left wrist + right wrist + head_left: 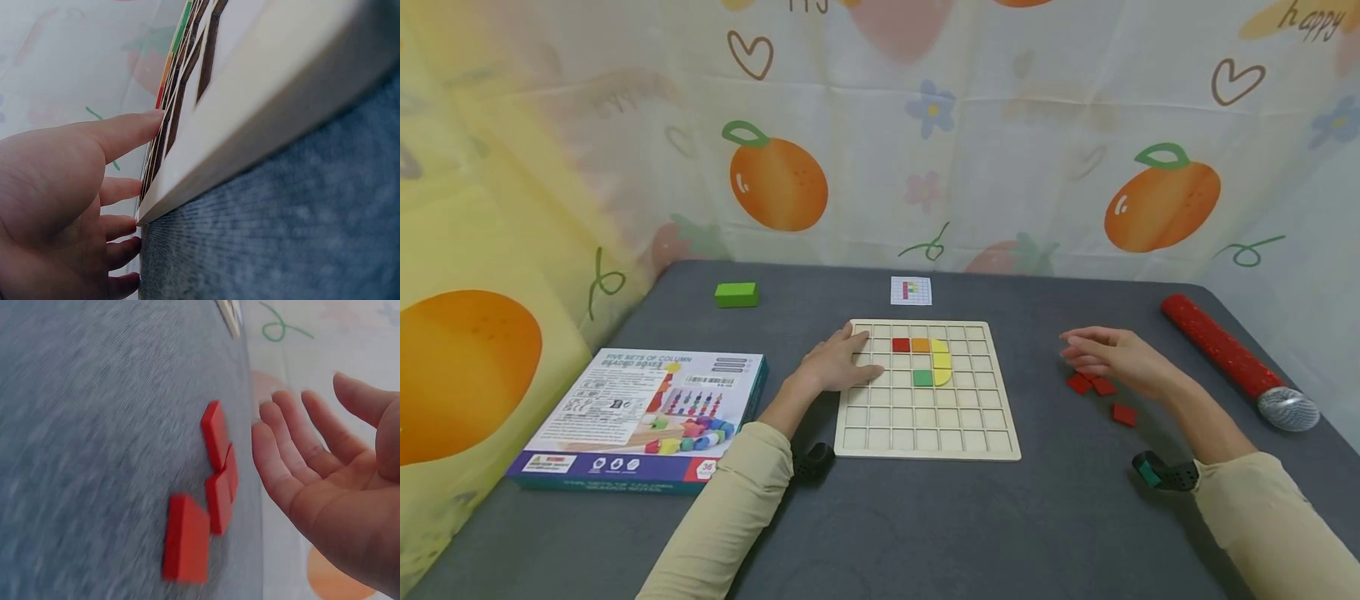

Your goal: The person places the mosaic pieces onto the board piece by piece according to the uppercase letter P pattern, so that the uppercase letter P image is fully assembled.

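Counter (925,533), dark grey, bearing all items below.
Flat cardboard box (602,408), printed white, purple and teal; at left.
Square pale-wood grid board (925,417); centre. Carries a red square (901,345), an orange square (920,345), a green square (922,378) and a yellow column (942,361) with rounded ends.
Red microphone (1232,354), silver mesh head; far right, lying slantwise.
Left hand (837,363): fingers extended, resting on the board's left edge, thumb on its face; gripping nothing.
Right hand (1123,360): fingers relaxed, slightly bent, raised above the counter; palm bare in the right wrist view.
Green rectangular block (736,295); back left.
White pattern card (911,291); behind the board.
Loose red square tiles (219,503), four. Key relation: directly beneath and slightly personward of the right hand, much the nearer; three clustered, one apart, closer to the person. Square, so no long axis; board lies leftward.
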Tool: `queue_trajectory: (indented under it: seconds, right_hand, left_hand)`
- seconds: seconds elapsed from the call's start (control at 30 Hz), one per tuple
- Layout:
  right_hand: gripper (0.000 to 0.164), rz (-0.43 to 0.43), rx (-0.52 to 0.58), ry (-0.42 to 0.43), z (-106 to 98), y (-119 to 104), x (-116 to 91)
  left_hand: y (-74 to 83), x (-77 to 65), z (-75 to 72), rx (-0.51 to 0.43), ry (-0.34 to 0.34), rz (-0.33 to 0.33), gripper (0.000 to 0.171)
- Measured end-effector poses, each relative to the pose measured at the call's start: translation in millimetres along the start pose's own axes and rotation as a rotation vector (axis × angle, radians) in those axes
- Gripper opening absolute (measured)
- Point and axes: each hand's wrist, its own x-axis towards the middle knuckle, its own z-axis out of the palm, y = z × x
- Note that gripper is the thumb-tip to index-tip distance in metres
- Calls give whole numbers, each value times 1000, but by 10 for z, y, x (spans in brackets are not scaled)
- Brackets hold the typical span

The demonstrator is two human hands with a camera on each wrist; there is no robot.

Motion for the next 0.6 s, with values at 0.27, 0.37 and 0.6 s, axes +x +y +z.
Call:
queue_trajectory:
  seconds: [0.27,0.37,0.6]
  right_hand:
    - [58,32,-2,-3,-85,142,-143]
    - [56,26,4,-9,-108,179,-195]
    - [48,13,-84,-27,-155,249,-316]
  left_hand:
    - [10,4,6,3,-3,-3,75]
    - [9,2,7,3,-3,-1,75]
    - [8,-3,5,0,1,-2,75]
